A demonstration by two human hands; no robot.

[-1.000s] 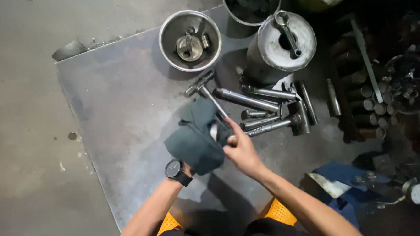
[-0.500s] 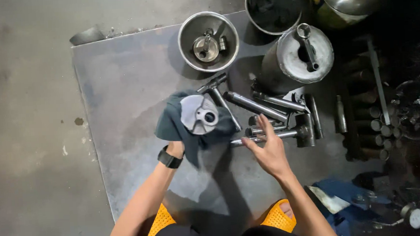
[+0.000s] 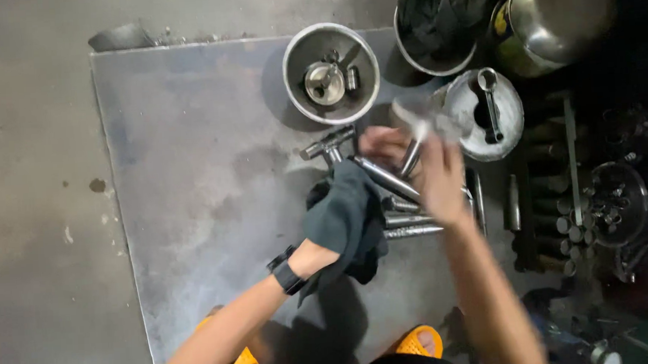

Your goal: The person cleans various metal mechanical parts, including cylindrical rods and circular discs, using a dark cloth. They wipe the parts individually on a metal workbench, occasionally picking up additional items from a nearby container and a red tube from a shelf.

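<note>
My left hand [image 3: 320, 250] is wrapped in a dark grey cloth [image 3: 344, 218], and a black watch sits on its wrist. The cloth hangs over the near ends of several steel rods [image 3: 408, 231] on the metal sheet. My right hand [image 3: 442, 172] is raised over the rods and grips a pale, flat metal part [image 3: 415, 118], blurred by motion. That part hovers between the steel bowl [image 3: 297, 95] and the upright grey cylinder [image 3: 510, 131]. A small hammer [image 3: 327, 143] lies just left of my right hand.
The steel bowl holds small fittings. A bucket with dark cloth [image 3: 434, 21] and a shiny pot [image 3: 559, 7] stand at the back. Racks of short metal pins [image 3: 574, 224] and a dark bowl of parts [image 3: 620, 200] fill the right. Bare concrete floor [image 3: 36, 182] lies left of the metal sheet [image 3: 190, 159].
The flat metal part left the cloth in my left hand. My right hand now holds it and has lifted it up and right. The cloth has dropped over the rods.
</note>
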